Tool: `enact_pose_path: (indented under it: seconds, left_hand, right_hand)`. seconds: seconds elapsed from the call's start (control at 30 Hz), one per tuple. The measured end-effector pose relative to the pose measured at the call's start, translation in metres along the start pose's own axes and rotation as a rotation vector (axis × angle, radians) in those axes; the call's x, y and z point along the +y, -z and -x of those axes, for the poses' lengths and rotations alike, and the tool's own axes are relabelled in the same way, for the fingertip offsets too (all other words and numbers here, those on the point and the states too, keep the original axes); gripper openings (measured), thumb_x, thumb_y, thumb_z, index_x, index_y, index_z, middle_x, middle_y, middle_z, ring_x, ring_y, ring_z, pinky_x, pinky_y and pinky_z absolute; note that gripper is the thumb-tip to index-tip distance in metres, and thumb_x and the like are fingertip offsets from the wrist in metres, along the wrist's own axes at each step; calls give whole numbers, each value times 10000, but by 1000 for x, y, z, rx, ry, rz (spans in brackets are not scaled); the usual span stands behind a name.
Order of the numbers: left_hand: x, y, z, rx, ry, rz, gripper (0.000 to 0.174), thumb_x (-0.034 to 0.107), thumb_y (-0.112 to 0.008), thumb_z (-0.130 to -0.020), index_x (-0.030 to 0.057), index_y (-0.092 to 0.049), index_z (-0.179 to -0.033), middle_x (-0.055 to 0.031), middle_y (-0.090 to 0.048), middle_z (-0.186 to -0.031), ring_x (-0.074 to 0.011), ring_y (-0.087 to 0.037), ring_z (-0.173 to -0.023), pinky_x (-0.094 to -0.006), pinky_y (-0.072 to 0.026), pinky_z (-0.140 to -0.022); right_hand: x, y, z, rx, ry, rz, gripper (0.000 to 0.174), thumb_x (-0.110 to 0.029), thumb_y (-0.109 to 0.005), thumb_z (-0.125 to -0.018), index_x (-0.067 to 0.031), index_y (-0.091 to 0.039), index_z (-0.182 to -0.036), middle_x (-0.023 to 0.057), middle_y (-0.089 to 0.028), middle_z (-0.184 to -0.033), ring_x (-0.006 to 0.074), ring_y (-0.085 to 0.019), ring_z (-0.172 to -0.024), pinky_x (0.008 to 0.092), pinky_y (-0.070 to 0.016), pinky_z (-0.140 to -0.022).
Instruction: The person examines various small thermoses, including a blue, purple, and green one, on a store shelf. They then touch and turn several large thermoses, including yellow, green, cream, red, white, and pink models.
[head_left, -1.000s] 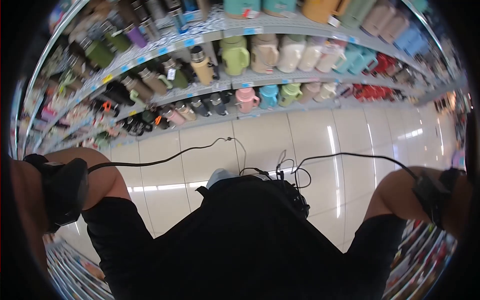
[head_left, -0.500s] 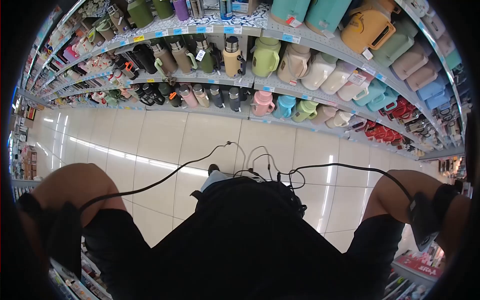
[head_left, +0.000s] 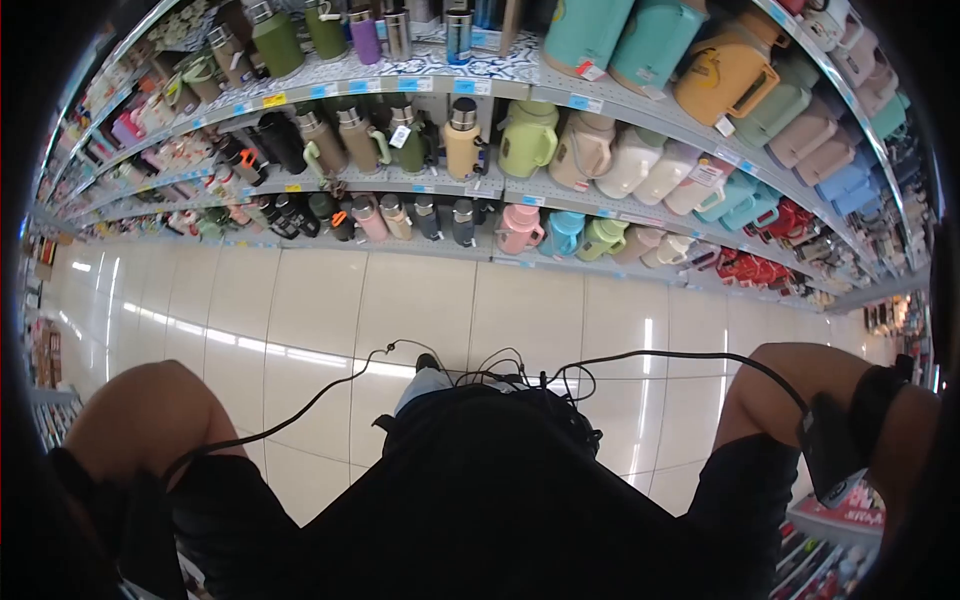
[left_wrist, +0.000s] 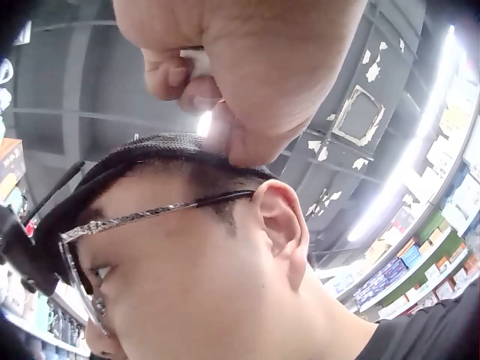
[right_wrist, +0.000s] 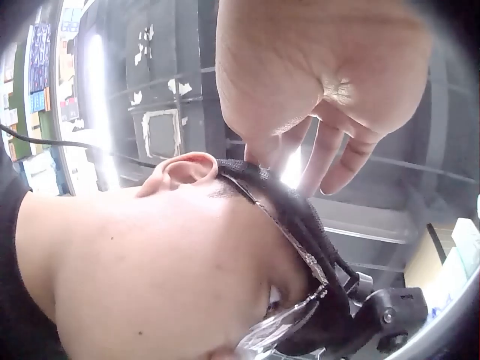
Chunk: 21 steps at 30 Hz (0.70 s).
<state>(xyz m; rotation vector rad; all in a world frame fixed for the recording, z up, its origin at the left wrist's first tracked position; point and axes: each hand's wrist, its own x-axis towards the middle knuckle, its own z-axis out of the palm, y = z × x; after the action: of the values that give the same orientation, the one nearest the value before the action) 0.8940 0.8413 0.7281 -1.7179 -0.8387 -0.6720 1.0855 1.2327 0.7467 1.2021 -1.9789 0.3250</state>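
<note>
One black headband [left_wrist: 142, 155], judged light and soft, is found just below the left hand [left_wrist: 255, 71], curled with its hold undeterminable, and the right hand [right_wrist: 322, 82], fingers loosely extended, and is best gripped by its sides beneath them.

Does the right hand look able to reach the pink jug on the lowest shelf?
Probably not from here: the right hand is up at the headband, while the pink jug stands low across the floor. Nothing visible blocks its front.
</note>
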Motion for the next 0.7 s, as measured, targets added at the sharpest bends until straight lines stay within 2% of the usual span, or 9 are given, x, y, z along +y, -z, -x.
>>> enact_pose_path:
  seconds: [0.3,0.43,0.53,0.6,0.63,0.67,0.7]
  left_hand:
    - [-31,36,54,95,9,6,206,95,-612,-819,-83,-657,-913,-189,-649,-791,-295,-585,-694,-365,-488,-628]
    - [-47,55,84,143,58,-9,209,98,-612,-818,-85,-654,-911,-193,-647,-789,-303,-586,-695,-370,-490,-630]
    - [-54,70,125,189,173,-81,212,99,-611,-816,-86,-652,-910,-196,-645,-788,-309,-586,-696,-373,-492,-631]
    - [-39,69,196,153,480,-229,214,101,-611,-815,-87,-650,-909,-198,-645,-787,-313,-587,-696,-376,-493,-631]
    - [-31,59,224,96,666,-283,214,101,-611,-815,-87,-650,-909,-200,-644,-787,-315,-587,-696,-377,-494,-631]
    - [-24,41,235,-3,886,-167,157,86,-623,-833,-58,-670,-876,-182,-655,-798,-305,-605,-731,-370,-484,-668]
    - [-15,36,253,-185,1069,-175,124,75,-635,-848,-29,-692,-884,-136,-666,-801,-259,-603,-718,-347,-470,-669]
  right_hand:
    - [-6,-39,-38,-11,-82,57,382,-335,-362,-1060,-266,-499,-1410,-13,-566,-1395,274,-446,-1329,422,-394,-1041]
    - [-3,-57,-45,49,-155,66,382,-340,-357,-1063,-279,-496,-1414,-25,-564,-1402,268,-438,-1339,416,-390,-1044]
    - [1,-70,-27,166,-254,61,383,-344,-354,-1066,-289,-494,-1417,-34,-562,-1407,264,-432,-1347,413,-387,-1047]
    - [0,-73,6,302,-370,39,383,-347,-351,-1067,-295,-492,-1419,-40,-560,-1410,260,-428,-1352,410,-384,-1048]
    - [0,-65,45,325,-446,41,372,-333,-419,-1039,-204,-538,-1367,94,-598,-1297,327,-517,-1190,485,-426,-970]
    - [3,-67,72,347,-516,47,380,-319,-487,-1011,-112,-584,-1315,228,-636,-1183,394,-605,-1027,559,-467,-891]
    - [2,-84,84,382,-622,42,344,-300,-509,-1016,-84,-615,-1262,208,-654,-1120,363,-599,-1009,512,-467,-882]
